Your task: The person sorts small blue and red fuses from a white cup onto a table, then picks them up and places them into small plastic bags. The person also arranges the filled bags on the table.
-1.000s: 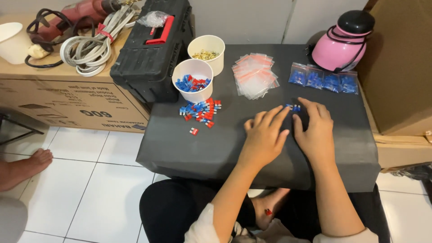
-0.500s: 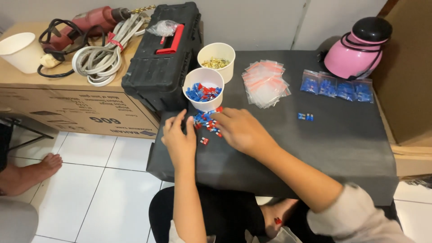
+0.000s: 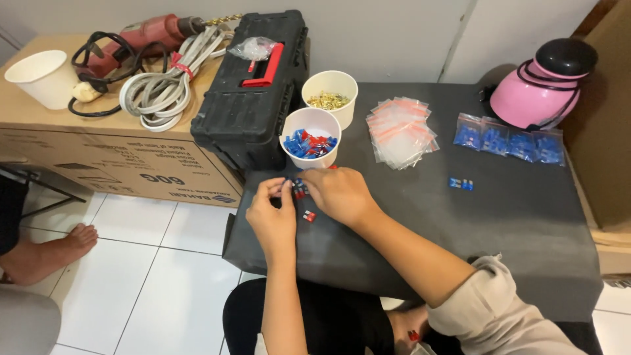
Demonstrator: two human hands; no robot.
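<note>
The table cover point(image 3: 513, 223) looks like matt dark cloth, slightly felted. The small red and blue connectors point(image 3: 301, 190) under the left hand point(image 3: 273, 220) and right hand point(image 3: 338, 194) look like shiny plastic, as do those in the white paper cup point(image 3: 310, 137). The empty bags point(image 3: 401, 131) are clear glossy film. The toolbox point(image 3: 253, 105) is rough black plastic, the pink helmet point(image 3: 539, 89) glossy, the box point(image 3: 85, 154) plain brown cardboard

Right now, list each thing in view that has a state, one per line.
toolbox: lid shut
front paper cup: upright, holds blue and red pieces
rear paper cup: upright, holds brass-coloured bits
white cup: upright
cable: coiled
left hand: pinching small pieces
right hand: on the loose pieces
</note>
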